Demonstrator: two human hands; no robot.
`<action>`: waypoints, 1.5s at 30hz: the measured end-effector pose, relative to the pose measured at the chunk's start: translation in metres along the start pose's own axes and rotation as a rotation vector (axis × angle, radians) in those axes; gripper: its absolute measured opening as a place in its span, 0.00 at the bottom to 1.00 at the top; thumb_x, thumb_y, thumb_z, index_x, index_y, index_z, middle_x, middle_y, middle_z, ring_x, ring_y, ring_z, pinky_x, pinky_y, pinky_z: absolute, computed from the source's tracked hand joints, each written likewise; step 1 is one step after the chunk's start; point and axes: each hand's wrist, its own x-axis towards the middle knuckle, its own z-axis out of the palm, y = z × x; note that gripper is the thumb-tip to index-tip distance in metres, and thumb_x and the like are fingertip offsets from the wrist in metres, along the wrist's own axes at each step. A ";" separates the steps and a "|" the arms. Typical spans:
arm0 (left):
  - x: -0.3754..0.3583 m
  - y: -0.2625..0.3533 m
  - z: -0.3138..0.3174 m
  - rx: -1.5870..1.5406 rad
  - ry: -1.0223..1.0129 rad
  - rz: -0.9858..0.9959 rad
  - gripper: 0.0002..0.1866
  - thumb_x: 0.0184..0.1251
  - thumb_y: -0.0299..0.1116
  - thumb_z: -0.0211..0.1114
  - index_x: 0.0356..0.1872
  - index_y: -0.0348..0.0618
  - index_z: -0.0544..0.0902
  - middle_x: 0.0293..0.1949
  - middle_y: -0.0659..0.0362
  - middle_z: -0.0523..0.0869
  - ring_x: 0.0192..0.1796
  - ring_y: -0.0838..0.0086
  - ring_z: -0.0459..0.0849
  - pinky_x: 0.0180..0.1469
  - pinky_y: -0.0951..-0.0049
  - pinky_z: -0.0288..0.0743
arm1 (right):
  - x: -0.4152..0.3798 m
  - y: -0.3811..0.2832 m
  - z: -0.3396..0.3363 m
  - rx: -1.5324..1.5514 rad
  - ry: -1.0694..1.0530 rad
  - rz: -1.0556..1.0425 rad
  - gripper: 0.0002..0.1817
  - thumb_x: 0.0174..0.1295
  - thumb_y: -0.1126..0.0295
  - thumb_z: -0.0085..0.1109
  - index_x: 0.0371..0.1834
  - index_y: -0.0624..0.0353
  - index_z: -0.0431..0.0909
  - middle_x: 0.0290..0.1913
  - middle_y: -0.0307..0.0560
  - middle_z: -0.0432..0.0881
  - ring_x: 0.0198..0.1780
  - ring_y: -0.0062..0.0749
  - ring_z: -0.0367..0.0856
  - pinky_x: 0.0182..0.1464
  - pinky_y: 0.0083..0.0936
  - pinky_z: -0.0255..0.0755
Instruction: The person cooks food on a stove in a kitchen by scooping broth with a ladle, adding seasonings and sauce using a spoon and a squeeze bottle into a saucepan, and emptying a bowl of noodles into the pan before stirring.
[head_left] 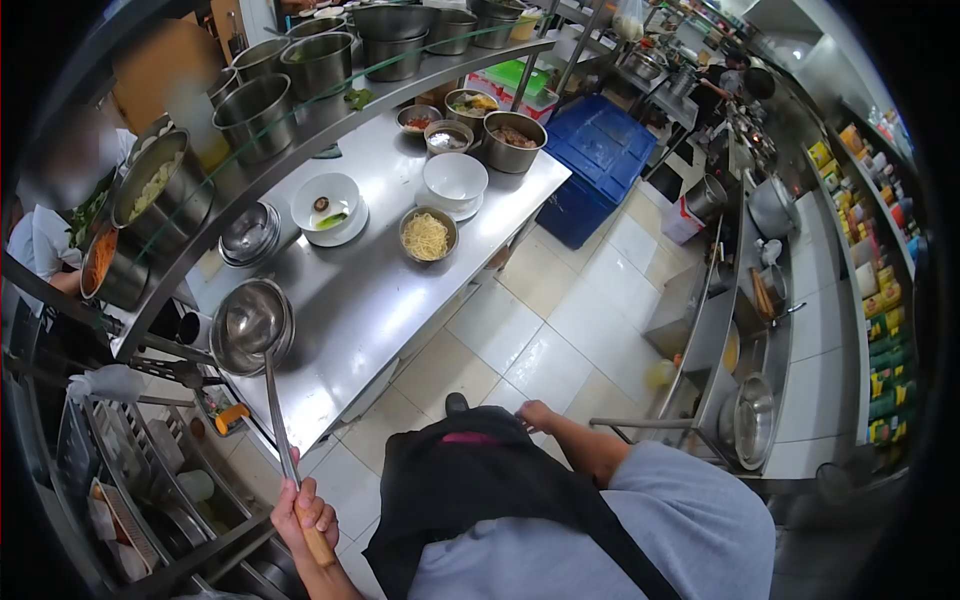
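My left hand [306,514] grips the wooden end of a long-handled metal ladle [278,410]. The ladle's round head lies over a metal bowl [228,352] at the table's near left corner. My right hand [537,414] hangs by my black apron [470,480], its fingers mostly hidden from above. Beyond the ladle, a metal bowl of noodles [428,236] stands on the steel table [340,290]. Behind it is a white bowl [455,178] on a plate. Another white bowl [325,203] contains a mushroom slice and something green.
Metal pots of ingredients [160,185] line the raised shelf. A pot with brown contents [513,142] stands at the table's far end, beside a blue bin [600,150]. A sink counter [750,330] runs along the right. One person [60,220] stands beyond the shelf.
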 end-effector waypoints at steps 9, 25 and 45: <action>-0.005 -0.005 0.006 -0.018 -0.010 0.049 0.25 0.80 0.35 0.41 0.74 0.42 0.56 0.24 0.62 0.69 0.15 0.84 0.69 0.16 0.77 0.71 | 0.001 -0.044 -0.006 -0.013 0.017 -0.098 0.11 0.59 0.65 0.57 0.39 0.60 0.77 0.34 0.45 0.80 0.30 0.32 0.80 0.29 0.32 0.77; -0.006 -0.006 0.013 0.074 0.022 0.111 0.24 0.78 0.33 0.42 0.73 0.43 0.59 0.24 0.63 0.68 0.13 0.85 0.66 0.15 0.79 0.66 | 0.013 -0.054 -0.009 0.024 -0.060 -0.098 0.08 0.62 0.66 0.55 0.41 0.57 0.74 0.37 0.47 0.78 0.38 0.35 0.81 0.39 0.37 0.79; 0.002 -0.015 0.023 0.081 0.048 0.106 0.22 0.78 0.32 0.44 0.70 0.44 0.65 0.23 0.62 0.70 0.13 0.83 0.67 0.15 0.80 0.68 | 0.028 -0.051 -0.015 0.019 -0.070 -0.035 0.06 0.63 0.67 0.60 0.38 0.52 0.74 0.34 0.41 0.78 0.35 0.33 0.80 0.38 0.36 0.77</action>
